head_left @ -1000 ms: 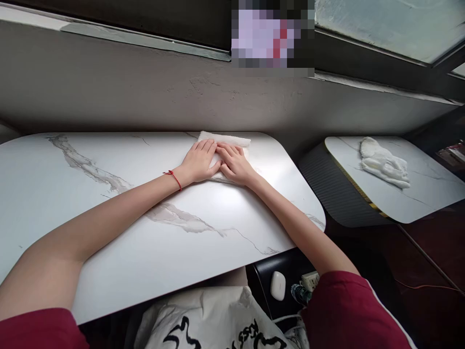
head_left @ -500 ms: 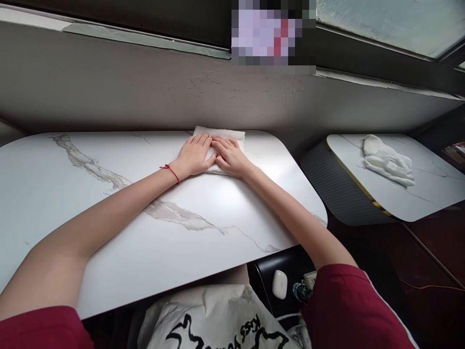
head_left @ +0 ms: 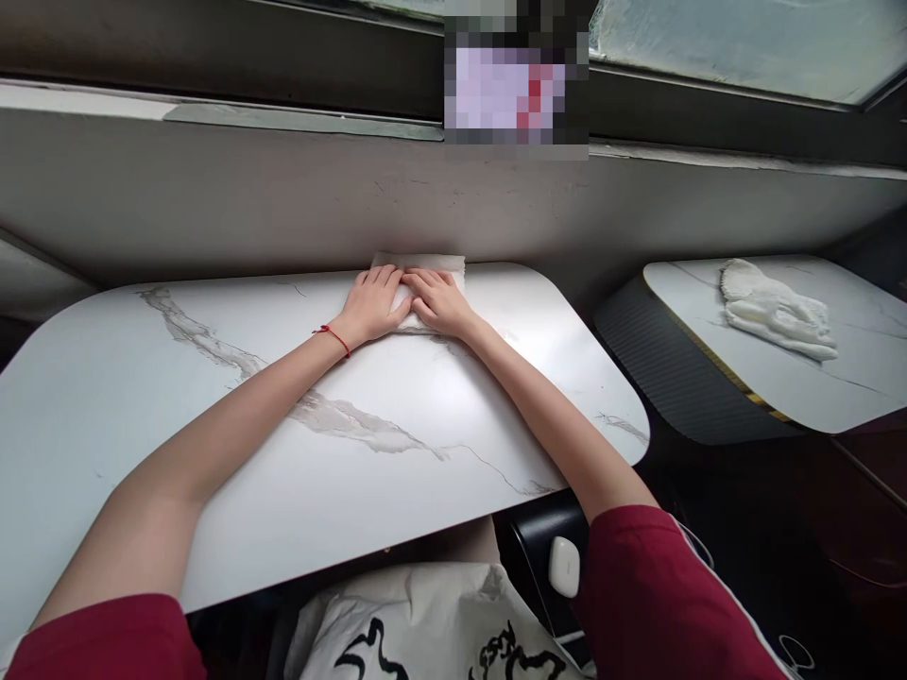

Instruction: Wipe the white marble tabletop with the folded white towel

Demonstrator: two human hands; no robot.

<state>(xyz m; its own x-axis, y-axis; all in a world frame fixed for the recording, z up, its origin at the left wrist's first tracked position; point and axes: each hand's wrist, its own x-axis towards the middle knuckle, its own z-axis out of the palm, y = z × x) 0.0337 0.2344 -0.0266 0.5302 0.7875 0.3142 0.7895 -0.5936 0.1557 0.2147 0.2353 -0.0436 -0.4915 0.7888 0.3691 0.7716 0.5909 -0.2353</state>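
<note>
A folded white cloth [head_left: 419, 262] lies at the far edge of the white marble-patterned table [head_left: 340, 510], close to the wall. My left hand [head_left: 374, 304] rests flat on its left part, fingers stretched forward, a red string bracelet [head_left: 332, 332] round the wrist. Beside it my right hand [head_left: 437, 302] lies flat on the right part of the cloth. The two hands meet at the thumbs and fingertips. Both are open and press on the cloth from above; much of it is hidden beneath them.
To the right stands a second marble-patterned table [head_left: 808, 397] with a crumpled white cloth [head_left: 776, 312] on it. A wall [head_left: 283, 198] and window frame run behind. Below the near edge, a white earphone case [head_left: 565, 567] sits on a black surface beside a printed white fabric [head_left: 425, 614].
My hands and the cloth have shifted slightly left along the table's far edge. The camera view has turned a little, so more of the window shows.
</note>
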